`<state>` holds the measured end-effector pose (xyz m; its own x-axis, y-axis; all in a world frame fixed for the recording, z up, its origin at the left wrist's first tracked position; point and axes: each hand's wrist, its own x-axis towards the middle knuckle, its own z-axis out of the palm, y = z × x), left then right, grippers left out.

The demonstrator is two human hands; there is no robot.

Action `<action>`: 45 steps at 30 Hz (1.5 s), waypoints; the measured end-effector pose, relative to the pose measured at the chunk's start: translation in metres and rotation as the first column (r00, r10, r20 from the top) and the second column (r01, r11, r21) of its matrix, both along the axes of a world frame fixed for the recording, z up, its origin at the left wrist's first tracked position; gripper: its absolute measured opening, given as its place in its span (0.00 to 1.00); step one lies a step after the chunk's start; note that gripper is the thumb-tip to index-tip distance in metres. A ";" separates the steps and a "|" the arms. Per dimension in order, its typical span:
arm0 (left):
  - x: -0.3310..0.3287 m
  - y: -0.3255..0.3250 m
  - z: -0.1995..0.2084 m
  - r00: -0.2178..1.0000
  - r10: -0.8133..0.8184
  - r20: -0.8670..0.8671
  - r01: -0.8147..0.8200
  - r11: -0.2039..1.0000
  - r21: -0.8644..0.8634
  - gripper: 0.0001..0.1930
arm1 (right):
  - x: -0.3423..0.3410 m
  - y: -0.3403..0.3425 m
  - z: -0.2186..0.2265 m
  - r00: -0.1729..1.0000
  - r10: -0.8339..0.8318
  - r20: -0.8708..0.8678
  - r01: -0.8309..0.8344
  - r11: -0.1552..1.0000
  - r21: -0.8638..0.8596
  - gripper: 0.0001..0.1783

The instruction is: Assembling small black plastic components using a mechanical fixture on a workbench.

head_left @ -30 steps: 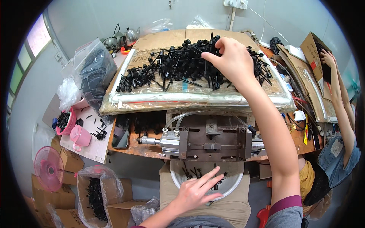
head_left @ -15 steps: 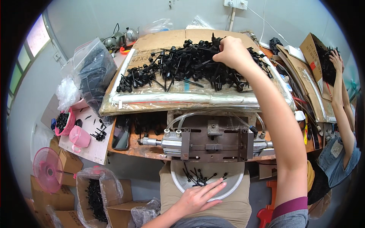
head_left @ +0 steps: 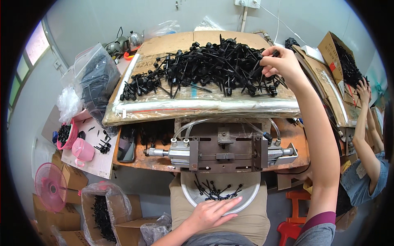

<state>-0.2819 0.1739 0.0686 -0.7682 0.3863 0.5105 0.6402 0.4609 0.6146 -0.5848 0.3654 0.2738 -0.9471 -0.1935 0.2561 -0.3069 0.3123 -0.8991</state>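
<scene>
A heap of black plastic parts with thin stems and thicker heads (head_left: 213, 65) lies on a film-covered cardboard board. At the heap's right edge is my right hand (head_left: 283, 67), its fingers pinched on one black part (head_left: 276, 53); the fingers partly cover it. My left hand (head_left: 211, 215) rests over the near rim of a white mesh basket (head_left: 256, 192) on my lap, fingers stretched out and holding nothing. Several black parts (head_left: 213, 189) lie inside the basket. Between board and basket sits a metal clamping fixture (head_left: 223, 156) with cylinders and clear air hoses.
A phone (head_left: 126, 143) lies left of the fixture. Further left are a pink mug (head_left: 83, 149), a pink basket of black parts (head_left: 72, 135) and a pink fan (head_left: 51, 186). A lined carton (head_left: 123, 201) stands below. At right, a co-worker's hands (head_left: 363, 92) reach to another carton (head_left: 324, 47).
My right hand has moved from the top of the heap to its right edge, pinching a black part. My left hand has stayed at the basket rim. The view has shifted slightly.
</scene>
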 end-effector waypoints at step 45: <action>-0.067 -0.003 0.041 0.946 0.274 -0.172 -0.317 0.888 -0.332 0.13 | 0.235 0.024 -0.150 0.743 0.462 0.484 0.144 0.596 -0.790 0.17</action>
